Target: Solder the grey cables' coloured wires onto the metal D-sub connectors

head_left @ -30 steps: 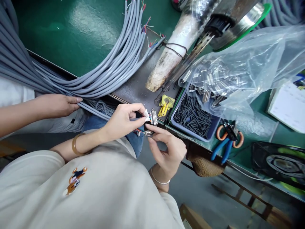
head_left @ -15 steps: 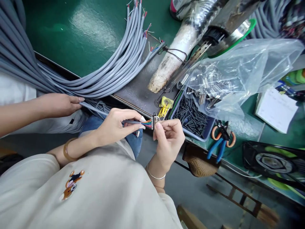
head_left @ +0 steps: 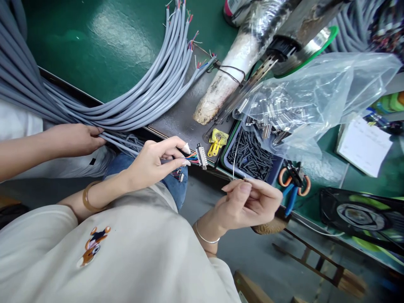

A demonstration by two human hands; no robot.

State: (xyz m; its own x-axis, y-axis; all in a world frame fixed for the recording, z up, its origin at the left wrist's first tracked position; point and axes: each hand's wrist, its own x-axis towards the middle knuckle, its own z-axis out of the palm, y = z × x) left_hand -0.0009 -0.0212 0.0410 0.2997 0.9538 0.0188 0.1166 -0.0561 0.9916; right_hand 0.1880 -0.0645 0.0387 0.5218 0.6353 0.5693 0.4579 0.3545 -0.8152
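My left hand point(head_left: 154, 162) pinches a grey cable just behind its stripped end. Thin coloured wires point(head_left: 192, 158) run from there into a metal multi-pin connector point(head_left: 201, 156), held in the air past the bench edge. My right hand point(head_left: 249, 202) is apart from the connector, to its right, thumb and fingers closed together. A thin, shiny solder wire point(head_left: 234, 162) reaches down to those fingertips; its end is hidden. Below my left hand, another small connector point(head_left: 180, 176) shows over my lap.
A co-worker's hand point(head_left: 78, 139) touches the grey cable bundle point(head_left: 142, 101) at left. A soldering iron point(head_left: 265, 67) and white wrapped tube point(head_left: 217, 92) point toward me. Yellow clips point(head_left: 215, 147), a bin point(head_left: 276, 172) of black sleeves, a connector bag point(head_left: 334, 92) and pliers point(head_left: 293, 185) line the bench.
My right hand has left the connector and moved right and down, with the solder wire at its fingers. My left hand stays nearly in place; the connector, now uncovered, is slightly tilted.
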